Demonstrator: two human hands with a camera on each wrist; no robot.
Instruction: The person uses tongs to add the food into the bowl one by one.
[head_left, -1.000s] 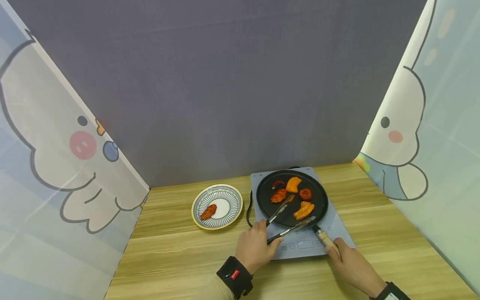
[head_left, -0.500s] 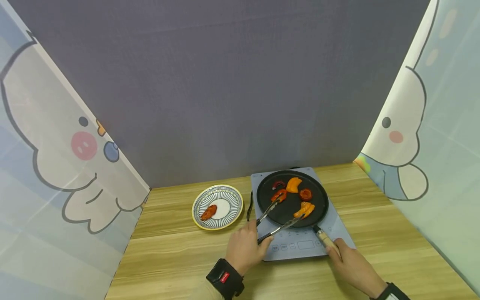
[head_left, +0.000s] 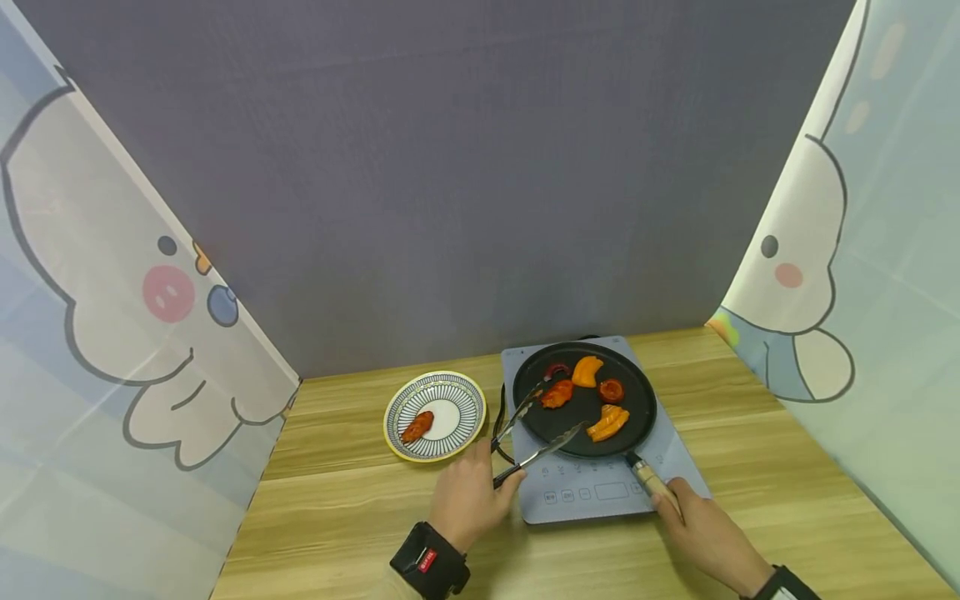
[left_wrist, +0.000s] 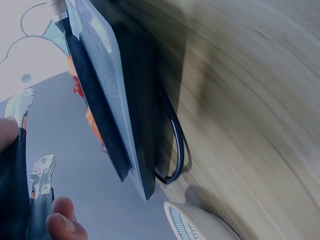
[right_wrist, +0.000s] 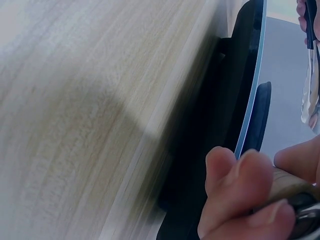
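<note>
My left hand (head_left: 468, 493) grips metal tongs (head_left: 534, 457) with black handles. Their two arms stand apart over the left part of a black frying pan (head_left: 577, 433), with nothing visible held between the tips. One tip is close to a reddish-brown chicken wing (head_left: 557, 394); whether it touches cannot be told. Near the other tip lies an orange slice (head_left: 608, 422). In the left wrist view the tong tips (left_wrist: 43, 172) are apart too. Curled round the pan's wooden handle (head_left: 654, 482) is my right hand (head_left: 701, 529), also seen in the right wrist view with its fingers (right_wrist: 245, 185) bent.
Beneath the pan is a grey induction cooker (head_left: 562, 500) with a black cord (head_left: 498, 417). The pan also bears a yellow-orange piece (head_left: 587, 371), a round red piece (head_left: 611, 389) and a dark red curved piece. A patterned plate (head_left: 468, 425) holds another wing (head_left: 417, 427).
My left hand and the tongs have moved left, from above the pan's middle toward its left edge. The food pieces, the pan and my right hand look unmoved.
</note>
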